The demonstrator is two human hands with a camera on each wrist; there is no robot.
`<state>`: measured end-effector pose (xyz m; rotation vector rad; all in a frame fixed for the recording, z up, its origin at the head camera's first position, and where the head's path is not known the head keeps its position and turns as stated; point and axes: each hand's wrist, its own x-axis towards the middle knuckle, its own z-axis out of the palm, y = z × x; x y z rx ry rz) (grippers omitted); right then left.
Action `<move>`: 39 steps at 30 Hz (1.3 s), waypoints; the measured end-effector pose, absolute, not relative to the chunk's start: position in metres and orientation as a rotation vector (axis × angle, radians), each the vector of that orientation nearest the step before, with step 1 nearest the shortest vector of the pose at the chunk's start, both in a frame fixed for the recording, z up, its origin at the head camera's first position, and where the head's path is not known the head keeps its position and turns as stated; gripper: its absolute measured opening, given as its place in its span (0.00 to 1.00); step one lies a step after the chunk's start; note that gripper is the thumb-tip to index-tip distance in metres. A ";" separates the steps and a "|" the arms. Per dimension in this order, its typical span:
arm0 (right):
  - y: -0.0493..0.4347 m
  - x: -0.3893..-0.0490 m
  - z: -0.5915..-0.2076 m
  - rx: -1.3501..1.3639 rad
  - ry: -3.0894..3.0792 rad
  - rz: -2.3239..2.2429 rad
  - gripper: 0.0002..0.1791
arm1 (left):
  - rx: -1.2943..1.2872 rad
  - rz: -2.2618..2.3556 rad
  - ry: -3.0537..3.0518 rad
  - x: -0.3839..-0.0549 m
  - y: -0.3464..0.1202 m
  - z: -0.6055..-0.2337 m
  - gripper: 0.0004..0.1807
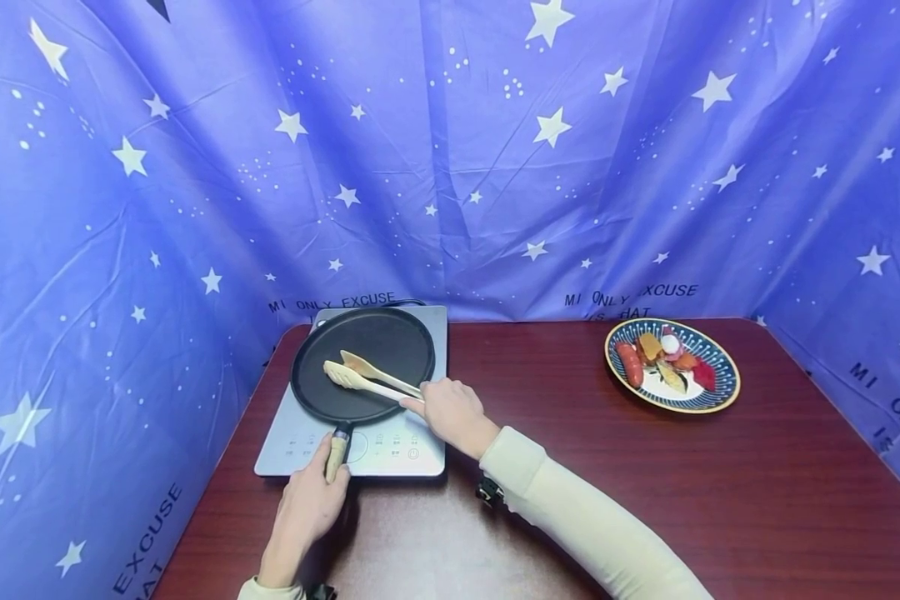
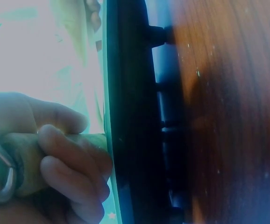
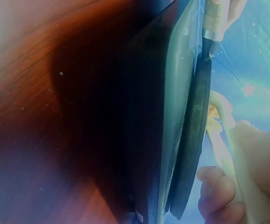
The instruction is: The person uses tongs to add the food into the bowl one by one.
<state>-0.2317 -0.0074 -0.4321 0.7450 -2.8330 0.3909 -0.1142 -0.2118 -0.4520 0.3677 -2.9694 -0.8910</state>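
Note:
A black flat frying pan sits on the silver induction cooktop. My left hand grips its wooden handle; in the left wrist view the fingers curl round that handle, which ends in a metal ring. With my right hand I hold a pair of pale tongs, their tips over the pan's middle and slightly apart. In the right wrist view, the tongs stand beside the pan's rim, thumb and fingers on their arms.
To the right on the dark red wooden table stands a patterned oval plate with a sausage and several other food pieces. A blue star-printed curtain hangs round the back and sides. A black cable lies behind the cooktop.

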 end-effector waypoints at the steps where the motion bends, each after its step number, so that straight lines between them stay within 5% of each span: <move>1: -0.008 -0.232 -0.432 0.744 -2.832 0.384 0.28 | 0.366 -0.892 -2.969 -0.114 -0.211 -0.452 0.33; 39: 0.033 -0.218 -0.402 0.616 -2.858 0.594 0.23 | 0.367 -0.874 -2.955 -0.113 -0.211 -0.453 0.32</move>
